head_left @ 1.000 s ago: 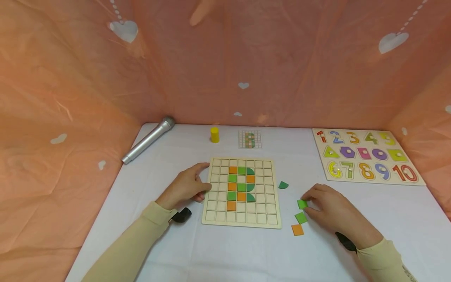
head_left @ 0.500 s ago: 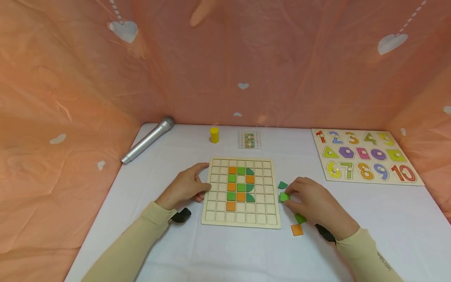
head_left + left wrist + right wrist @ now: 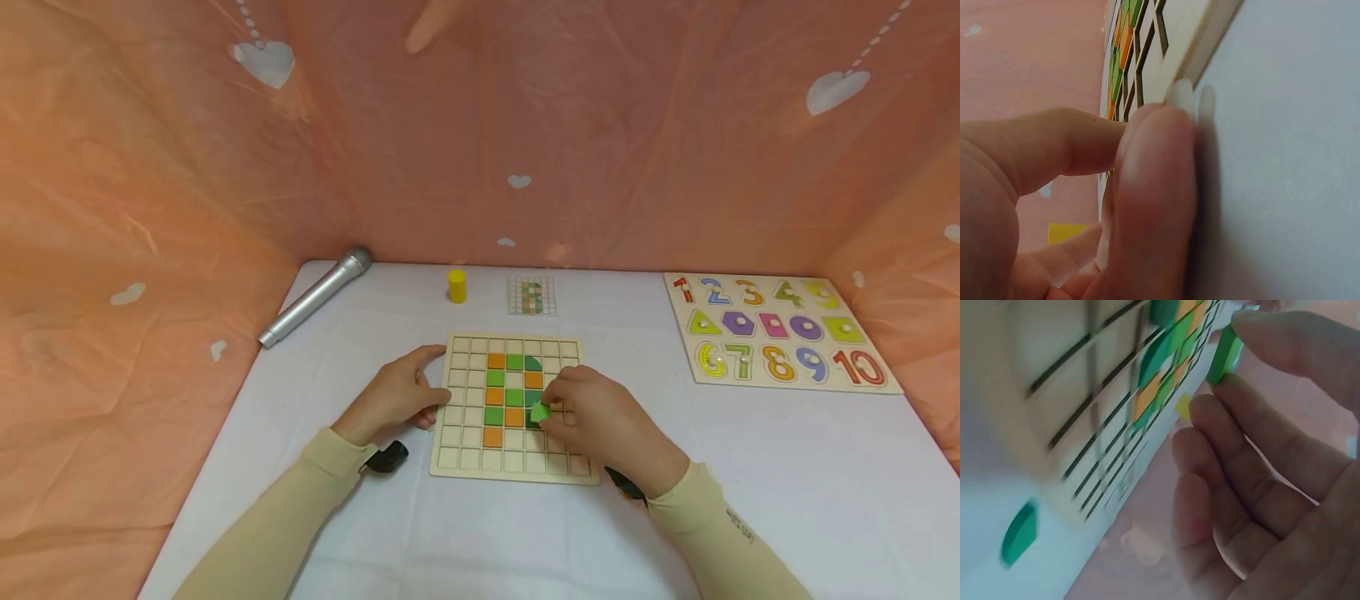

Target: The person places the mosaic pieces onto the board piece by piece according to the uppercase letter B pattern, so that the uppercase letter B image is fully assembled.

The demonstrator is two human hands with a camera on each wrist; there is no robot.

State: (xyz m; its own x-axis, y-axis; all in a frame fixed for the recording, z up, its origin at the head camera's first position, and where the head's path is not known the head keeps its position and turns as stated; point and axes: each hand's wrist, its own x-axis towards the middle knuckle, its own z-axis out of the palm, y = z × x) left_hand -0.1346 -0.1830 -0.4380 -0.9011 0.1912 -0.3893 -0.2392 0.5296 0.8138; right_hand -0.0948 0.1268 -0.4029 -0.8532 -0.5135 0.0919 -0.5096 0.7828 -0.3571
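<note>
A square wooden grid board (image 3: 457, 460) lies on the table with orange, light green and rounded dark green tiles set in its cells. My left hand (image 3: 393, 387) touches its left edge, index finger near the upper corner and thumb lower down. Over the board, my right hand (image 3: 607, 421) pinches a light green square tile (image 3: 540, 412) between thumb and index finger. In the right wrist view that tile (image 3: 1225, 356) is held tilted, apart from the cells. A loose dark green quarter-round tile (image 3: 1019, 534) rests beside the board; my right hand hides it in the head view.
Behind the board lie a small pattern card (image 3: 532, 296) and a yellow cylinder (image 3: 457, 287). A silver microphone (image 3: 318, 297) is at the back left, a number-and-shape puzzle (image 3: 757, 342) at the back right. My right wrist mostly covers the other loose tiles.
My right hand has picked up the light green tile from the right of the board and carried it left over the grid. My left hand stays at the board's edge.
</note>
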